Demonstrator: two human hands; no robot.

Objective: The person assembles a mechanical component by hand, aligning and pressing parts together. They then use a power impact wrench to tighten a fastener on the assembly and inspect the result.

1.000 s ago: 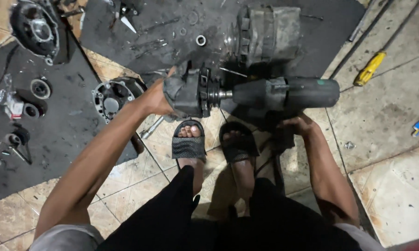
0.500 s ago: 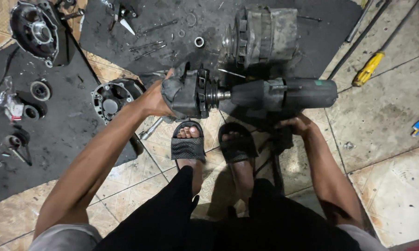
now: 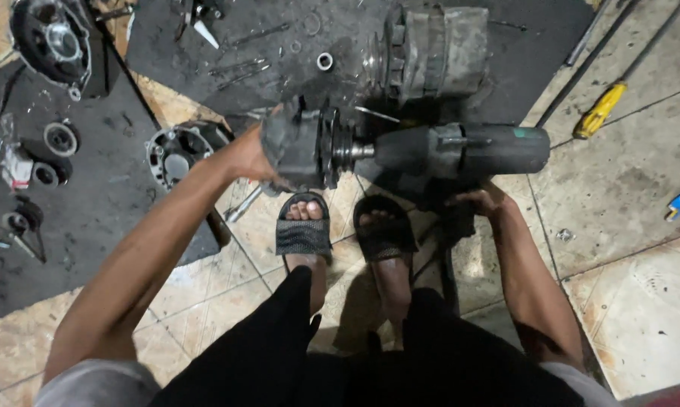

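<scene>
Little has moved since a second ago. The left hand (image 3: 249, 154) still grips the grey housing (image 3: 298, 143) above the feet; the right hand (image 3: 479, 202) holds the wrench (image 3: 460, 151), its tip in the housing.

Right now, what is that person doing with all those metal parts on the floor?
A person is standing over a tiled floor, looking down. Their left hand grips a grimy metal motor part, and their right hand holds a dark power tool whose tip is pushed against that part. Another big ribbed metal unit and a round housing lie on black mats, with a yellow screwdriver off to the side.
</scene>
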